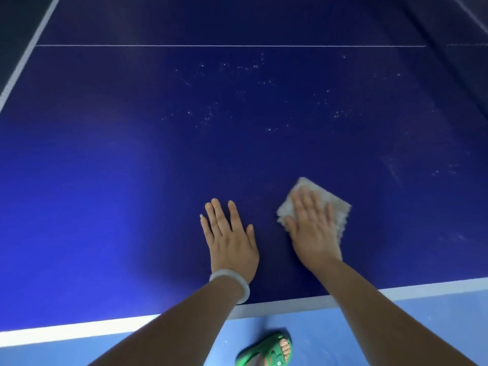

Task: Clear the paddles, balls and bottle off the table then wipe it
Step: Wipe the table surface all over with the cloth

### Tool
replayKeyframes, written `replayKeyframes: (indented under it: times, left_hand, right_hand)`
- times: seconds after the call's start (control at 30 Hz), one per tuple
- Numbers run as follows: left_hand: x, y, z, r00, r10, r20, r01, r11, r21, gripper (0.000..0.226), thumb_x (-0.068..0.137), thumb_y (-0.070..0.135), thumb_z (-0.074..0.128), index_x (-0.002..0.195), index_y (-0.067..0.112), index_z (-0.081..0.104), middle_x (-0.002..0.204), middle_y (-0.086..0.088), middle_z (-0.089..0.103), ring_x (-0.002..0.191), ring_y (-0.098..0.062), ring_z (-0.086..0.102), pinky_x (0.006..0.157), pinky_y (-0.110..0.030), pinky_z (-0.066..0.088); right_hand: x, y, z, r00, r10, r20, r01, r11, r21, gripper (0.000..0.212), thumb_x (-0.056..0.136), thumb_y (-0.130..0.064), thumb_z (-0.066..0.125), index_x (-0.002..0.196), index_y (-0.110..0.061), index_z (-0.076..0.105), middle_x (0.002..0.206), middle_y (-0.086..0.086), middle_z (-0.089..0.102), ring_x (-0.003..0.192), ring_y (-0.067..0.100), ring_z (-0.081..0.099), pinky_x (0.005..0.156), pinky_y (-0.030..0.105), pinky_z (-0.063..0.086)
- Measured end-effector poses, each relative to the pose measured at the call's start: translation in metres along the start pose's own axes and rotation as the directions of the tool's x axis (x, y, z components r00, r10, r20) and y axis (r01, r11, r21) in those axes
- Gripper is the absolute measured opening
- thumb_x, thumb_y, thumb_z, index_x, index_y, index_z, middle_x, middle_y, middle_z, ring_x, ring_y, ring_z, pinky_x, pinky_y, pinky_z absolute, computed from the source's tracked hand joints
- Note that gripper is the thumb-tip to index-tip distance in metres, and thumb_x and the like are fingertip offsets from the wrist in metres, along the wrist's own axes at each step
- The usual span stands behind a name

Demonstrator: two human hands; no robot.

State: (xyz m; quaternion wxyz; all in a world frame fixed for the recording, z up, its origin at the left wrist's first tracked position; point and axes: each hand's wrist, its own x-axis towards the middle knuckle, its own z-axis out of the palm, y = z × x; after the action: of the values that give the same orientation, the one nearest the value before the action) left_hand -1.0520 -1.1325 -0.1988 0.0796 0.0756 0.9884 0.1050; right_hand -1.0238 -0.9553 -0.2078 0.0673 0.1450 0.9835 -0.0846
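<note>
While right hand presses flat on cloth | left hand flat on table, grasping nothing | cloth likely soft, light: press mid-fold.

No readable text, labels or numbers anywhere.

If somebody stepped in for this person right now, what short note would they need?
Left hand: flat on the blue table, fingers straight, holding nothing.
Right hand: pressing a white cloth flat on the table near the front edge.
Done: no paddles, balls or bottle show on the visible part of the table.
Left: white specks are scattered further out, mid-table and to the right; wipe there next.
</note>
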Motion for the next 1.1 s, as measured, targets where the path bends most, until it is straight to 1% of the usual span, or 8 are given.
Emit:
replayKeyframes:
  times: [0.1,0.2,0.33,0.5,0.67,0.73,0.93,1.1]
  left_hand:
    - [0.0,-0.02,-0.01,0.995,0.102,-0.008,-0.102,0.989,-0.105,0.058,0.101,0.031,0.037,0.153,0.009,0.023,0.161,-0.021,0.006,0.15,-0.035,0.001,0.123,-0.047,0.003]
    - [-0.005,-0.054,-0.017,0.994,0.037,-0.098,-0.044,0.996,-0.072,0.054,0.101,0.031,0.037,0.149,0.006,0.034,0.158,-0.021,0.022,0.148,-0.037,0.018,0.121,-0.05,0.016]
    - [-0.019,-0.079,-0.018,0.996,0.007,-0.084,-0.005,1.0,0.021,0.067,0.098,0.042,0.018,0.15,0.003,0.032,0.157,-0.024,0.024,0.147,-0.039,0.021,0.119,-0.053,0.02]
    - [-0.019,-0.081,-0.009,0.998,0.005,-0.069,0.001,0.995,0.095,0.066,0.098,0.041,0.018,0.152,0.004,0.027,0.158,-0.023,0.021,0.148,-0.038,0.017,0.119,-0.053,0.018]
    - [-0.02,-0.08,-0.006,0.998,0.006,-0.064,0.001,0.994,0.11,0.065,0.1,0.041,0.015,0.154,0.005,0.019,0.16,-0.022,0.015,0.149,-0.037,0.01,0.12,-0.053,0.016]
    - [-0.02,-0.08,-0.006,0.998,0.004,-0.066,0.002,0.996,0.095,0.065,0.1,0.041,0.015,0.153,0.005,0.019,0.16,-0.022,0.015,0.149,-0.037,0.01,0.12,-0.053,0.016]
    - [-0.02,-0.081,-0.007,0.998,0.002,-0.064,0.003,0.997,0.078,0.064,0.099,0.04,0.016,0.153,0.004,0.019,0.16,-0.022,0.013,0.15,-0.036,0.008,0.12,-0.053,0.016]
    - [-0.02,-0.081,-0.005,0.998,0.0,-0.061,0.005,0.997,0.071,0.064,0.101,0.041,0.013,0.154,0.006,0.016,0.161,-0.02,0.01,0.15,-0.034,0.004,0.121,-0.052,0.014]
  right_hand:
    - [-0.023,0.02,-0.002,0.96,0.278,-0.044,-0.275,0.96,0.053,0.069,0.097,-0.054,0.001,0.157,-0.022,0.004,0.164,-0.002,-0.003,0.151,0.018,-0.01,0.122,0.048,-0.006]
    - [-0.059,-0.004,0.005,0.932,0.356,-0.072,-0.349,0.932,0.092,0.062,0.102,-0.05,0.007,0.156,-0.019,0.013,0.164,0.002,0.007,0.152,0.022,0.001,0.121,0.052,0.0]
    - [-0.07,-0.074,0.014,0.989,0.124,-0.086,-0.12,0.992,0.046,0.063,0.098,-0.046,0.023,0.152,-0.015,0.03,0.159,0.007,0.025,0.149,0.028,0.018,0.119,0.054,0.011]
    - [-0.009,-0.084,0.006,0.961,-0.275,0.022,0.275,0.955,-0.113,0.062,0.1,-0.047,0.009,0.156,-0.021,0.005,0.165,-0.001,-0.001,0.15,0.019,-0.009,0.122,0.048,-0.003]
    - [0.013,-0.015,-0.011,0.952,0.305,0.0,-0.304,0.949,0.079,0.063,0.101,-0.05,0.008,0.157,-0.023,-0.001,0.164,-0.001,-0.007,0.15,0.017,-0.014,0.121,0.05,-0.007]
    - [-0.004,-0.026,-0.008,0.93,0.366,-0.033,-0.361,0.927,0.102,0.067,0.098,-0.051,0.004,0.157,-0.02,0.006,0.165,0.001,-0.003,0.151,0.019,-0.009,0.121,0.051,-0.005]
    - [0.014,-0.125,0.007,0.999,-0.019,0.028,0.018,1.0,0.014,0.063,0.101,-0.05,0.009,0.154,-0.022,-0.01,0.163,-0.001,-0.013,0.149,0.018,-0.017,0.121,0.048,-0.011]
    - [0.07,-0.176,0.007,0.996,-0.069,0.058,0.068,0.998,0.02,0.065,0.102,-0.051,0.015,0.155,-0.021,-0.01,0.163,0.002,-0.014,0.15,0.022,-0.016,0.119,0.047,-0.016]
